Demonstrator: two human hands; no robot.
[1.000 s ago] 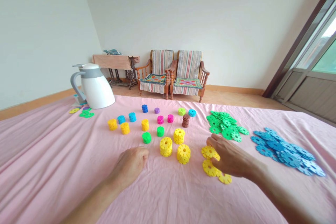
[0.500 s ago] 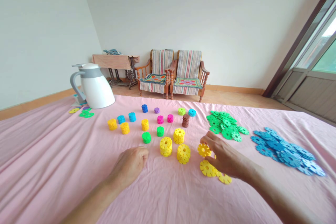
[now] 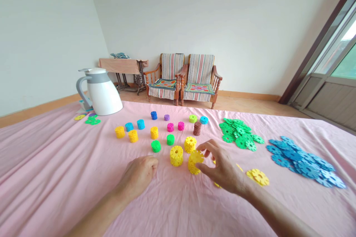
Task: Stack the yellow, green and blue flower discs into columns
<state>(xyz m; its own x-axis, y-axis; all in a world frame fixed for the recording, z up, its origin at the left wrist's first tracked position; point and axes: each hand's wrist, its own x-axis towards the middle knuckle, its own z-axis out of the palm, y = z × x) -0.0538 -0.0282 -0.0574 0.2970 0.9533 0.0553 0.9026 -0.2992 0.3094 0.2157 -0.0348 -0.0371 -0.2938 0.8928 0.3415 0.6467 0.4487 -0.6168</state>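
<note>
My right hand (image 3: pixel 221 164) pinches a yellow notched plastic disc (image 3: pixel 198 156) between thumb and fingers, at the top of the nearest right yellow stack (image 3: pixel 194 169). Whether the disc rests on that stack or hovers just over it, I cannot tell. Two more large yellow stacks stand close by, one to the left (image 3: pixel 176 157) and one behind (image 3: pixel 190 145). Curled into a fist, my left hand (image 3: pixel 141 172) lies on the cloth, apart from the stacks. Loose yellow discs (image 3: pixel 258 177) lie right of my right hand, and others are partly hidden beneath it.
Smaller stacks in several colours stand farther back, among them a brown one (image 3: pixel 197 128) and a green one (image 3: pixel 156 146). Loose green discs (image 3: pixel 240 133) and blue discs (image 3: pixel 304 161) are heaped at right. A white jug (image 3: pixel 104 96) stands back left on the pink cloth (image 3: pixel 69 163).
My right hand has moved left from the loose yellow discs to the nearest yellow stack, carrying a disc. More loose yellow discs show at its right. My left hand stays put.
</note>
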